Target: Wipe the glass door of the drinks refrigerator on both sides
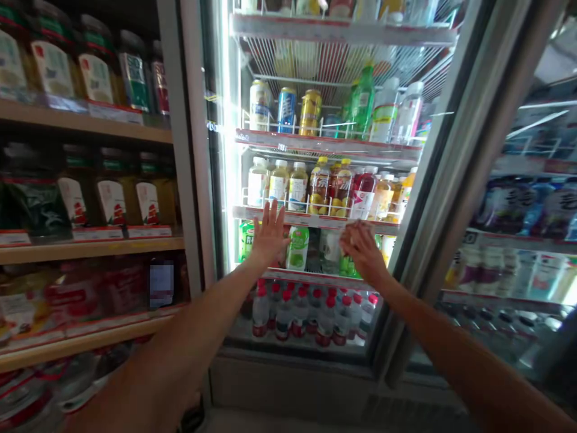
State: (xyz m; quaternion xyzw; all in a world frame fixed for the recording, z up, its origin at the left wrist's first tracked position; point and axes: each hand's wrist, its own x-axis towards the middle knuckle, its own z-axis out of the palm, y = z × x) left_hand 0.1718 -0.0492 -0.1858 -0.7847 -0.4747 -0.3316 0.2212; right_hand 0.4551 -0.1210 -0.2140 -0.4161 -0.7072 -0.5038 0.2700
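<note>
Inside the fridge point(293, 385), bottles point(278, 181) and cans point(286, 111) stand upright.

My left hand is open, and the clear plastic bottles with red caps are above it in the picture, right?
Not quite: the clear plastic bottles with red caps are below your left hand, not above it, as the head view shows. Your left hand is indeed open.

Green-and-white pack point(297, 248); red-capped bottles point(301, 313); blue can point(286, 110); gold can point(311, 112).

Right fingers point(352, 239) blurred, perhaps curled; top-shelf drinks point(340, 8) cut off.
</note>
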